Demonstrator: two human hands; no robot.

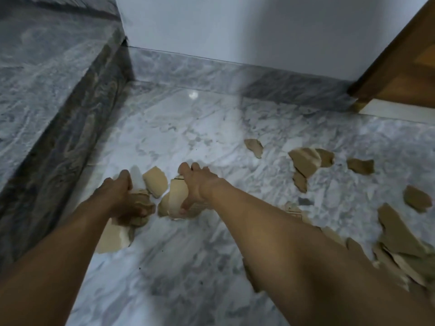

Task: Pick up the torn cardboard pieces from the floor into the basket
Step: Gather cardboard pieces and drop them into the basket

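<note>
Now, close by the foot of the marble step [54,128], the left hand [118,196] reaches forward and down, back of the hand up. Its fingers are curled round a wad of brown cardboard [138,203] held low against the floor [188,128]. Under that wrist, a little farther out from the step, a pale torn piece [113,238] lies flat, its long axis running from near-left to far-right.

Next out from the step, a squarish pale scrap [155,181] lies between the two hands, its longer side slanting from far-left to near-right. Farther out again, the right hand [196,184] comes in on a long straight arm, knuckles up. Its thumb hooks the near edge of a curved pale piece [174,198] and its fingers curl over the far edge. That piece's long axis runs near-left to far-right; I cannot tell whether it has left the floor.

Well away from the step, loose brown scraps lie scattered: a small scrap [254,147], an overlapping cluster [306,162], a single scrap [360,166], and a heap of brown pieces [400,238] partly hidden behind the right forearm. Farthest from the step, a wooden door [400,74] stands beside the white wall [235,27].
</note>
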